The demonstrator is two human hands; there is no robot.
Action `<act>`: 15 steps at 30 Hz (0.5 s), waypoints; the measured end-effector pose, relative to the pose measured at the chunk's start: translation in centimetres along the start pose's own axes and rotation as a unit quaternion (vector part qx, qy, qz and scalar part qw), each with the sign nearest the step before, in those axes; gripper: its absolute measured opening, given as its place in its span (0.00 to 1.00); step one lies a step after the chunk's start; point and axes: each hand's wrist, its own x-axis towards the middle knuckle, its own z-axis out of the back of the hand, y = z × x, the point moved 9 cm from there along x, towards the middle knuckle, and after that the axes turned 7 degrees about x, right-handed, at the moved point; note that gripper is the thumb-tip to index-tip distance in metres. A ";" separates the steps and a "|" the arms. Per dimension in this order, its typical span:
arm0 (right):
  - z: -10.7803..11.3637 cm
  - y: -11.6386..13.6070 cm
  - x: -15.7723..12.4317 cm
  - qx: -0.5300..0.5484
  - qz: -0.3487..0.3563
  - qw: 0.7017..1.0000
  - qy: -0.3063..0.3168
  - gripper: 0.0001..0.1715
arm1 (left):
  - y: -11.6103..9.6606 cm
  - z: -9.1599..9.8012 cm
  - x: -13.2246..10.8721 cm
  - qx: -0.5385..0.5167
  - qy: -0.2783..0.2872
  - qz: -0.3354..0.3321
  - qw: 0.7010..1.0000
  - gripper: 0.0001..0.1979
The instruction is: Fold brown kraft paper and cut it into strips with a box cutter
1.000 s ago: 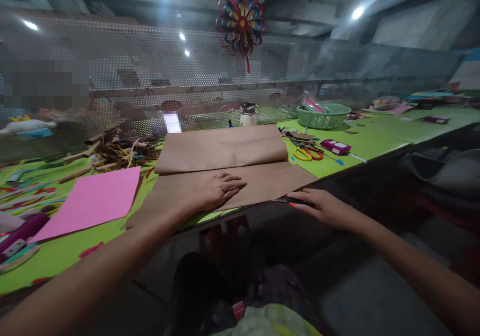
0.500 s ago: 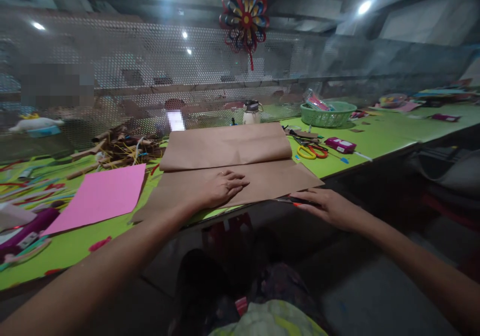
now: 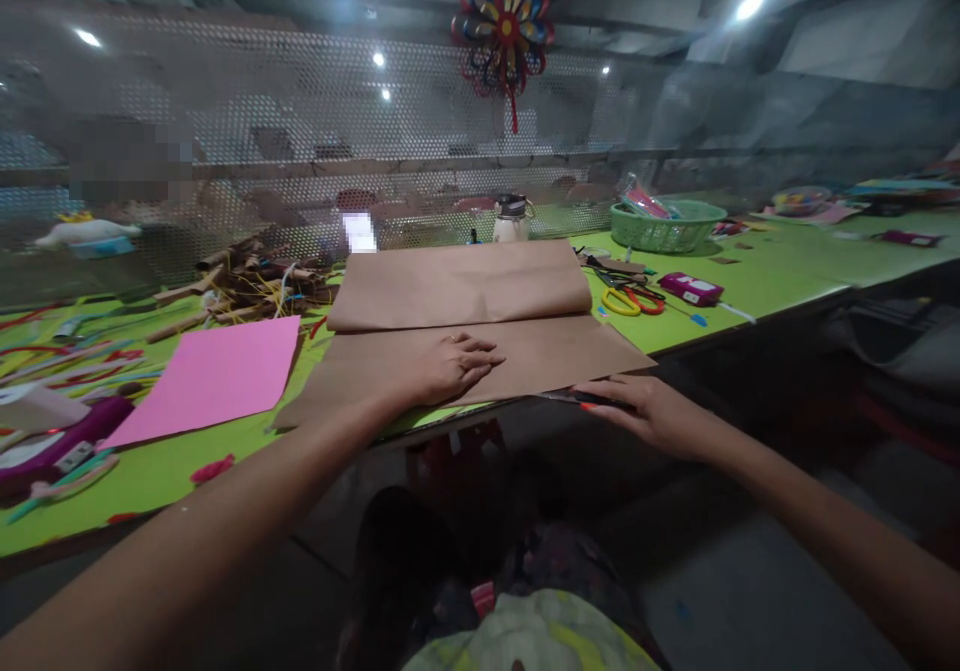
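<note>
A large sheet of brown kraft paper [image 3: 547,351] lies at the table's front edge, its far part [image 3: 461,286] folded over or rolled back. My left hand [image 3: 454,366] rests flat on the near part, fingers stretched out and holding nothing. At the sheet's front right edge, my right hand [image 3: 645,411] is closed around a slim dark-handled knife [image 3: 562,397]. The thin blade points left along the paper's edge; the grip hides most of the handle. Left of the brown paper is a pink sheet [image 3: 217,381].
Scissors [image 3: 630,299], a purple box-shaped item [image 3: 691,289] and a green basket [image 3: 667,226] lie right of the paper. A bottle [image 3: 512,219] stands behind it. Brown scraps [image 3: 247,281] and coloured strips are at left. A perforated metal screen [image 3: 300,101] runs along the back.
The view has shifted slightly, so the table things appear a little further right and higher. My right hand and the knife have moved slightly left along the paper's edge. My left hand stays flat.
</note>
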 end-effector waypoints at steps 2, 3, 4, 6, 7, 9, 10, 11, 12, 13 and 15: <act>-0.1 0.5 0.4 0.004 0.003 1.000 0.002 0.22 | 0.1 -0.1 0.0 0.000 -0.001 0.001 1.000 0.23; -0.3 0.9 0.7 0.004 0.007 1.000 0.006 0.22 | 0.1 -0.2 0.0 -0.001 0.000 0.001 1.000 0.23; -0.5 1.2 1.1 0.004 0.011 1.000 0.009 0.23 | 0.1 -0.2 0.0 -0.002 0.001 0.000 1.000 0.23; -1.0 1.9 1.8 -0.002 0.019 1.000 0.016 0.23 | 0.0 -0.3 0.0 -0.005 0.005 -0.001 1.000 0.22; -1.2 2.1 2.1 -0.006 0.022 1.000 0.018 0.23 | 0.0 -0.3 0.0 -0.006 0.007 -0.002 1.000 0.21; -1.6 2.5 2.6 -0.014 0.025 0.999 0.024 0.23 | -0.1 -0.2 0.0 -0.009 0.005 -0.001 1.000 0.21; -1.7 2.7 2.8 -0.017 0.027 0.999 0.026 0.23 | -0.1 -0.1 0.1 -0.010 0.003 0.001 1.000 0.21; -1.8 2.8 3.0 -0.020 0.028 0.999 0.027 0.23 | -0.1 -0.1 0.1 -0.010 0.002 0.002 1.000 0.21; -1.9 2.9 3.1 -0.022 0.029 0.999 0.028 0.23 | -0.1 0.0 0.1 -0.011 0.000 0.002 1.000 0.21; -2.0 3.0 3.2 -0.024 0.030 0.999 0.029 0.23 | -0.1 0.0 0.1 -0.011 -0.001 0.002 1.000 0.21; -2.1 3.2 3.3 -0.029 0.029 0.999 0.031 0.23 | -0.2 0.0 0.1 -0.013 -0.004 -0.001 1.000 0.21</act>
